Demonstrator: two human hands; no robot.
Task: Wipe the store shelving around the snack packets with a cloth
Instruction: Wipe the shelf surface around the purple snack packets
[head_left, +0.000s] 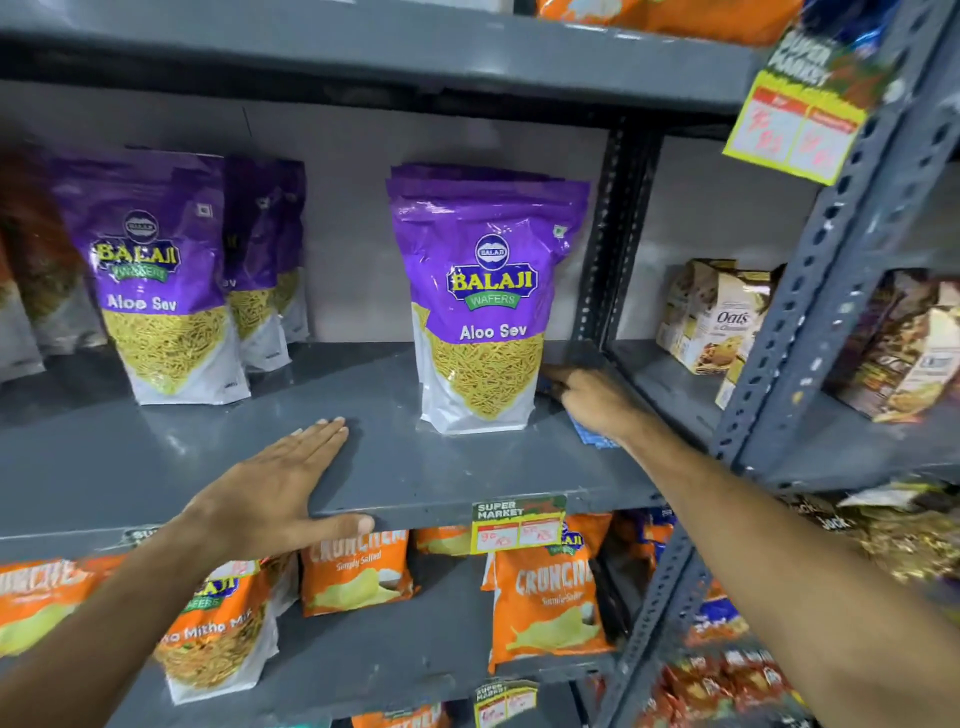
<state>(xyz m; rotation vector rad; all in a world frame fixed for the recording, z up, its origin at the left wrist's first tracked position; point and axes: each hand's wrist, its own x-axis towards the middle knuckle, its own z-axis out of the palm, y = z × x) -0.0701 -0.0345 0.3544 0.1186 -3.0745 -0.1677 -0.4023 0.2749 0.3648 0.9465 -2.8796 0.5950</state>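
Head view, looking forward and down at a grey metal shelf (395, 457) stocked with snacks.

The right hand (589, 397) reaches in at about 3 o'clock from the frame's centre, pressed down on a blue cloth (592, 434) that peeks out beneath the palm and wrist. The fingers curl over the cloth, holding it against the shelf surface. The hand sits just beside the right edge of the nearest purple packet (485, 312), fingertips touching or almost touching its lower corner; which, I cannot tell.

The left hand (283, 483) lies flat and empty at about 7 o'clock, fingers together on the bare shelf, thumb hooked over the front lip.

The open stretch of shelf runs left to right, its long axis lying between the two hands. From the cloth, the unwiped bare area appears to lie toward 9 o'clock, past the packet. The right hand is the nearer one to that packet.

Counts: two hands, one cloth. Purple packets stand in two groups: at least two stacked at centre, and three at the left (156, 291).
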